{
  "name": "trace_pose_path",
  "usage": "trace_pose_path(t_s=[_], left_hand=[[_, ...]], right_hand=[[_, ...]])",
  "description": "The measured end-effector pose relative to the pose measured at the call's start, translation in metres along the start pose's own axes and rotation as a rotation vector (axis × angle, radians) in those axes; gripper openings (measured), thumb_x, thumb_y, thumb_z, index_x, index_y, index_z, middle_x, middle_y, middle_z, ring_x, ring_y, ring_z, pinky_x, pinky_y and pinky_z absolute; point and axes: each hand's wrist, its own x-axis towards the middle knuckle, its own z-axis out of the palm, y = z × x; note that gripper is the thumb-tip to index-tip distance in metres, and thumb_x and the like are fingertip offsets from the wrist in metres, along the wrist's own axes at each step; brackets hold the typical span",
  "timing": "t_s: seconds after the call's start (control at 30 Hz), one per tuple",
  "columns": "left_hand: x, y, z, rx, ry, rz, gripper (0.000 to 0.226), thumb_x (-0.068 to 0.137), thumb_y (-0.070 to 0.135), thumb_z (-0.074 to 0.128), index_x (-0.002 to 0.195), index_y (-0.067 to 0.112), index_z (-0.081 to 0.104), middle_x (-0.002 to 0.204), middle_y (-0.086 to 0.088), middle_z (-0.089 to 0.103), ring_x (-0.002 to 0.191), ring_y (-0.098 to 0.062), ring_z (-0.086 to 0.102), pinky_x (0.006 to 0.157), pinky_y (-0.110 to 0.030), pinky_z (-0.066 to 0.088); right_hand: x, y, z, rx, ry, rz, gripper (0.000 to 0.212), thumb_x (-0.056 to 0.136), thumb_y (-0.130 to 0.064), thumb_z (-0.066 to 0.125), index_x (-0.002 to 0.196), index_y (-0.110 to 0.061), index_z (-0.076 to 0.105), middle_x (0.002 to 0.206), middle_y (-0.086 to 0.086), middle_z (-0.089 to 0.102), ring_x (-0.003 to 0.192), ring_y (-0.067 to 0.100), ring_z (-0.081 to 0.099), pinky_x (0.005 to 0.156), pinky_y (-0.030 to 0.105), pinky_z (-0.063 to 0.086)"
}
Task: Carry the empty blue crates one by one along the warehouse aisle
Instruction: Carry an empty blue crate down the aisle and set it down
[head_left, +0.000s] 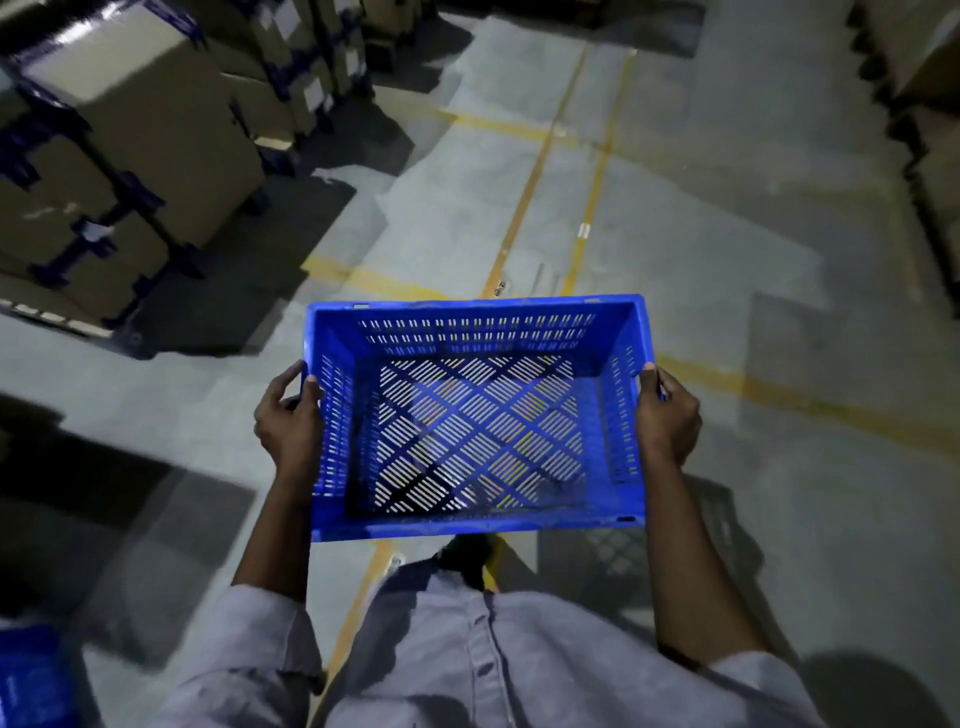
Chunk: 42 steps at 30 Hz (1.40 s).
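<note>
Grey buttoned shirt (467, 649) — rolled sleeves (254, 639)

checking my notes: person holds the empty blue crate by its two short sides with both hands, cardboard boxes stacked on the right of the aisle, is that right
One thing is wrong: the head view shows the clear stack of boxes on the left of the aisle, not the right. The rest holds: the left hand and right hand grip the short sides of the empty crate.
</note>
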Motion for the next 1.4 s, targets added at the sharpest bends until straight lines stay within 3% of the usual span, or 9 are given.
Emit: trace_pose_path(t_s=[0.27, 0.5, 0.63, 0.73, 0.87, 0.97, 1.2, 1.3, 1.4], left_hand=[[0.213, 0.068, 0.175, -0.013, -0.105, -0.007, 0.038, 0.092, 0.059, 0.079, 0.129, 0.058, 0.075, 0.092, -0.003, 0.086, 0.087, -0.030, 0.085, 0.089, -0.068, 0.067], [0.321, 0.133, 0.309, -0.012, -0.109, 0.034, 0.033, 0.095, 0.053, 0.081, 0.127, 0.059, 0.076, 0.097, 0.000, 0.085, 0.091, -0.026, 0.085, 0.090, -0.064, 0.068], [0.401, 0.130, 0.398, 0.019, -0.098, 0.053, 0.039, 0.094, 0.053, 0.080, 0.133, 0.054, 0.076, 0.090, -0.005, 0.084, 0.084, -0.034, 0.083, 0.083, -0.070, 0.067], [0.456, 0.143, 0.466, 0.041, -0.094, 0.040, 0.039, 0.094, 0.055, 0.079, 0.133, 0.055, 0.076, 0.087, -0.006, 0.083, 0.073, -0.028, 0.075, 0.079, -0.071, 0.066], [0.487, 0.207, 0.540, 0.027, -0.045, 0.052, 0.032, 0.104, 0.041, 0.078, 0.135, 0.044, 0.076, 0.091, 0.016, 0.082, 0.079, -0.005, 0.080, 0.084, -0.051, 0.070], [0.520, 0.240, 0.591, 0.020, -0.022, 0.046, 0.033, 0.106, 0.037, 0.078, 0.138, 0.041, 0.075, 0.091, 0.034, 0.078, 0.084, -0.001, 0.079, 0.087, -0.049, 0.069], [0.634, 0.283, 0.707, 0.030, 0.029, -0.004, 0.031, 0.106, 0.039, 0.076, 0.137, 0.044, 0.074, 0.089, 0.033, 0.077, 0.086, -0.008, 0.079, 0.086, -0.052, 0.070], [0.698, 0.291, 0.764, 0.036, 0.044, -0.006, 0.030, 0.106, 0.040, 0.076, 0.137, 0.043, 0.075, 0.090, 0.017, 0.079, 0.083, -0.006, 0.079, 0.085, -0.054, 0.070], [0.768, 0.300, 0.821, 0.027, 0.039, -0.016, 0.030, 0.106, 0.037, 0.076, 0.136, 0.038, 0.075, 0.086, 0.026, 0.079, 0.084, -0.006, 0.079, 0.089, -0.054, 0.069]], right_hand=[[0.156, -0.121, 0.110, 0.057, 0.031, 0.034, 0.044, 0.099, -0.065, 0.060, 0.131, -0.038, 0.076, 0.115, 0.012, 0.078, 0.111, 0.040, 0.072, 0.088, 0.042, 0.056], [0.283, -0.198, 0.189, 0.080, 0.076, 0.088, 0.049, 0.096, -0.068, 0.057, 0.133, -0.042, 0.075, 0.119, 0.007, 0.079, 0.114, 0.037, 0.071, 0.094, 0.041, 0.056], [0.369, -0.224, 0.254, 0.076, 0.064, 0.086, 0.047, 0.097, -0.066, 0.058, 0.133, -0.040, 0.075, 0.119, 0.007, 0.079, 0.113, 0.036, 0.072, 0.094, 0.041, 0.056], [0.446, -0.253, 0.307, 0.079, 0.043, 0.099, 0.046, 0.097, -0.065, 0.060, 0.133, -0.040, 0.075, 0.121, 0.007, 0.079, 0.115, 0.037, 0.072, 0.095, 0.043, 0.056], [0.544, -0.316, 0.363, 0.080, -0.014, 0.091, 0.048, 0.097, -0.067, 0.060, 0.135, -0.042, 0.073, 0.124, 0.004, 0.079, 0.117, 0.036, 0.071, 0.097, 0.043, 0.056], [0.610, -0.367, 0.396, 0.045, -0.020, 0.032, 0.048, 0.098, -0.067, 0.058, 0.136, -0.041, 0.073, 0.124, 0.003, 0.078, 0.117, 0.036, 0.071, 0.096, 0.042, 0.056], [0.736, -0.455, 0.491, 0.008, -0.023, -0.025, 0.046, 0.101, -0.064, 0.057, 0.138, -0.040, 0.072, 0.130, 0.005, 0.076, 0.119, 0.039, 0.069, 0.097, 0.045, 0.055], [0.785, -0.483, 0.544, 0.000, -0.015, -0.033, 0.045, 0.103, -0.062, 0.056, 0.134, -0.035, 0.074, 0.127, 0.007, 0.077, 0.116, 0.040, 0.069, 0.093, 0.044, 0.055], [0.839, -0.518, 0.604, -0.005, -0.005, 0.002, 0.046, 0.102, -0.063, 0.057, 0.134, -0.035, 0.074, 0.128, 0.008, 0.076, 0.118, 0.040, 0.069, 0.094, 0.044, 0.055]])
